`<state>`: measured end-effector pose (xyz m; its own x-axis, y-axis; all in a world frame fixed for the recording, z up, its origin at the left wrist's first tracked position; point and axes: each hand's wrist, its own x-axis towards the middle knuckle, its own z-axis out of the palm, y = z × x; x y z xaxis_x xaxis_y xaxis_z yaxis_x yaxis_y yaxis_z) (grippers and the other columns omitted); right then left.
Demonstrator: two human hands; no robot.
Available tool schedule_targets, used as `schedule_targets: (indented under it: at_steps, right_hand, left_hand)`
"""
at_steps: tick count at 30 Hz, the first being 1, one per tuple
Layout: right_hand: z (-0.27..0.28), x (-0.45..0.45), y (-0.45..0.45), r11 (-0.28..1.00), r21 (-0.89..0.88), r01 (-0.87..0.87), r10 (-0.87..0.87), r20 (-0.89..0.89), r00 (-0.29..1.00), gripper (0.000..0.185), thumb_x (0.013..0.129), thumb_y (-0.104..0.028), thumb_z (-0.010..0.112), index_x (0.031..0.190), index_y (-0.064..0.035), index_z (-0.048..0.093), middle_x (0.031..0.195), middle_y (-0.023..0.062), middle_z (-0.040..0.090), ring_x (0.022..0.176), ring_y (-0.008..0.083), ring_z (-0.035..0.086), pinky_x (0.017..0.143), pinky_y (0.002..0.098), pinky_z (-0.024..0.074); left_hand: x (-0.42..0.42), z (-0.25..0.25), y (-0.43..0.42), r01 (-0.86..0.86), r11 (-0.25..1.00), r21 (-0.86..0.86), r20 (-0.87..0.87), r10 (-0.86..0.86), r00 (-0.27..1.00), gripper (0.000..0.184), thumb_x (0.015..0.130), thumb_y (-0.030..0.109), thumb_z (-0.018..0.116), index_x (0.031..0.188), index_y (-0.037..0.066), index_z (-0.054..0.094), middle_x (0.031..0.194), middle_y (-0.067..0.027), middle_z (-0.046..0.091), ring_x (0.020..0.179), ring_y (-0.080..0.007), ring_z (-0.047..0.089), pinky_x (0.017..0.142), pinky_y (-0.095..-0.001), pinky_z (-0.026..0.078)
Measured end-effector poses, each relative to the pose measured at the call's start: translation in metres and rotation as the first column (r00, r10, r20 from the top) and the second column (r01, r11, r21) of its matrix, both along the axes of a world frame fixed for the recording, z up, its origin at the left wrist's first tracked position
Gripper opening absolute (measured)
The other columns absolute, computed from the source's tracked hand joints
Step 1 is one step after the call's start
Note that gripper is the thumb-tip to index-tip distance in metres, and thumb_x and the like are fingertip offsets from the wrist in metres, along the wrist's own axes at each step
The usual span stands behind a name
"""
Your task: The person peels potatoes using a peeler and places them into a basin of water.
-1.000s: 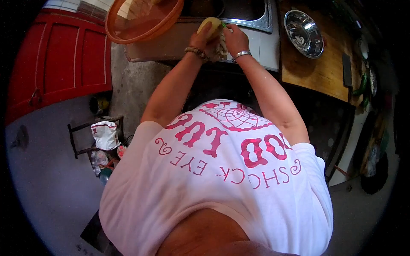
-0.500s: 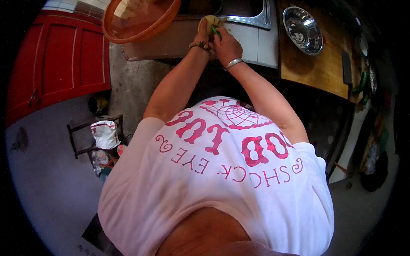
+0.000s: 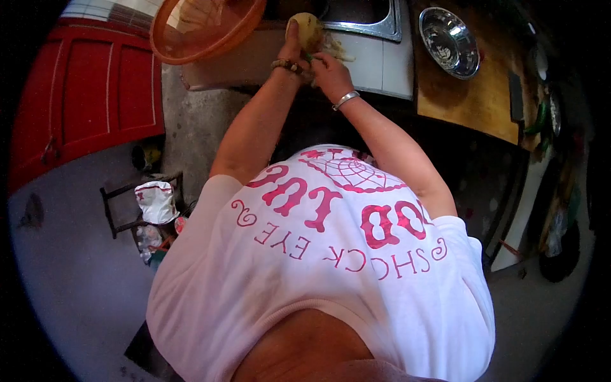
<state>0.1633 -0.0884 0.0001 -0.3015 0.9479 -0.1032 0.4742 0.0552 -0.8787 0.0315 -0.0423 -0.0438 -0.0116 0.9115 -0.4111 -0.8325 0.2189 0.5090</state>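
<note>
Left of the sink (image 3: 392, 25), your left hand (image 3: 293, 49) grips a potato (image 3: 307, 32); your right hand (image 3: 331, 74) grips a green-handled tool (image 3: 309, 57).

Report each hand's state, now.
Left hand: closed around what looks like a potato.
Right hand: closed on a green-handled tool, probably a peeler.

Single view, worn on my head, facing forward and steeply down. Very near: my white shirt (image 3: 318, 254), filling the lower middle. Farther off, near the top edge: my left hand (image 3: 293, 52) and right hand (image 3: 333, 76), at arm's reach. Field wide, dark at the rounded borders, taking in red door (image 3: 95, 95) at left, wooden board (image 3: 468, 105) at right.
</note>
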Motion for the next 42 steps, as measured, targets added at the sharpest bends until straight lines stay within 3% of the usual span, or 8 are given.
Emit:
schedule_targets:
  at_steps: [4, 6, 13, 17, 22, 25, 28, 42]
  right_hand:
    - [0.017, 0.013, 0.019, 0.700, -0.711, 0.061, -0.463, -0.387, 0.797, 0.036, 0.084, -0.033, 0.053, 0.107, -0.0058, 0.054, 0.077, 0.0122, 0.061, 0.063, 0.0225, 0.057, 0.059, 0.0363, 0.0465]
    - [0.030, 0.016, 0.025, 0.748, -0.662, 0.038, -0.437, -0.449, 0.780, 0.034, 0.085, -0.031, 0.053, 0.113, -0.0108, 0.050, 0.064, -0.0001, 0.042, 0.047, 0.0090, 0.037, 0.041, 0.0209, 0.0297]
    - [0.006, 0.006, 0.053, 0.968, 0.204, 0.149, -0.167, 0.071, 0.983, 0.030, 0.083, -0.030, 0.053, 0.102, -0.0069, 0.059, 0.085, 0.0140, 0.064, 0.073, 0.0289, 0.062, 0.065, 0.0360, 0.0484]
    - [0.017, 0.002, 0.024, 0.970, 0.206, -0.130, 0.082, 0.227, 0.970, 0.029, 0.084, -0.029, 0.051, 0.103, -0.0082, 0.059, 0.091, 0.0188, 0.063, 0.084, 0.0363, 0.059, 0.075, 0.0422, 0.0468]
    - [0.008, 0.009, 0.033, 0.992, 0.086, 0.090, -0.097, 0.080, 0.992, 0.034, 0.086, -0.032, 0.048, 0.105, -0.0053, 0.058, 0.096, 0.0180, 0.062, 0.088, 0.0359, 0.059, 0.078, 0.0440, 0.0458]
    - [0.014, 0.026, 0.050, 0.842, -0.504, 0.191, -0.331, -0.205, 0.921, 0.040, 0.082, -0.038, 0.055, 0.101, -0.0041, 0.061, 0.084, 0.0130, 0.065, 0.076, 0.0263, 0.062, 0.068, 0.0381, 0.0484]
    - [-0.014, 0.031, 0.070, 0.965, -0.145, 0.217, -0.231, -0.086, 0.969, 0.038, 0.082, -0.038, 0.054, 0.101, -0.0062, 0.063, 0.082, 0.0138, 0.065, 0.075, 0.0267, 0.062, 0.069, 0.0379, 0.0487]
    - [0.020, 0.020, 0.068, 0.982, 0.177, 0.070, -0.091, 0.109, 0.990, 0.031, 0.082, -0.034, 0.053, 0.099, -0.0097, 0.064, 0.092, 0.0187, 0.064, 0.086, 0.0350, 0.060, 0.075, 0.0425, 0.0478]
  left_hand:
    - [-0.024, -0.030, 0.011, -0.077, 0.992, -0.103, -0.204, 0.054, 0.977, 0.065, 0.077, 0.039, 0.068, 0.123, 0.004, 0.039, 0.113, -0.0144, 0.051, 0.098, -0.0301, 0.055, 0.082, -0.0451, 0.047]
    - [-0.020, -0.012, 0.000, -0.176, 0.982, -0.066, -0.402, 0.135, 0.906, 0.072, 0.072, 0.037, 0.073, 0.122, 0.001, 0.036, 0.113, -0.0171, 0.050, 0.098, -0.0293, 0.055, 0.081, -0.0435, 0.049]
    - [-0.008, 0.008, -0.018, -0.080, 0.986, -0.145, -0.467, 0.003, 0.884, 0.073, 0.070, 0.036, 0.075, 0.121, -0.001, 0.037, 0.112, -0.0166, 0.050, 0.095, -0.0273, 0.056, 0.071, -0.0367, 0.053]
    - [-0.010, -0.012, -0.009, -0.169, 0.965, -0.198, -0.378, 0.084, 0.922, 0.065, 0.074, 0.037, 0.071, 0.119, 0.000, 0.042, 0.108, -0.0148, 0.053, 0.092, -0.0265, 0.056, 0.068, -0.0368, 0.052]
    - [-0.013, -0.007, -0.008, -0.119, 0.989, -0.090, -0.111, 0.109, 0.988, 0.059, 0.080, 0.044, 0.063, 0.119, 0.004, 0.045, 0.107, -0.0127, 0.054, 0.093, -0.0273, 0.056, 0.075, -0.0411, 0.051]
    - [-0.012, 0.008, -0.013, -0.021, 1.000, -0.002, -0.034, 0.021, 0.999, 0.057, 0.082, 0.046, 0.060, 0.120, 0.006, 0.045, 0.110, -0.0118, 0.054, 0.097, -0.0269, 0.055, 0.081, -0.0419, 0.048]
    - [-0.012, 0.015, -0.022, 0.069, 0.992, 0.103, 0.009, -0.071, 0.997, 0.057, 0.080, 0.047, 0.062, 0.119, 0.008, 0.047, 0.112, -0.0107, 0.053, 0.101, -0.0257, 0.053, 0.083, -0.0395, 0.047]
    - [-0.007, 0.003, -0.011, 0.175, 0.984, -0.009, -0.248, -0.172, 0.953, 0.062, 0.079, 0.058, 0.056, 0.119, 0.010, 0.049, 0.109, -0.0089, 0.057, 0.096, -0.0229, 0.057, 0.073, -0.0372, 0.051]
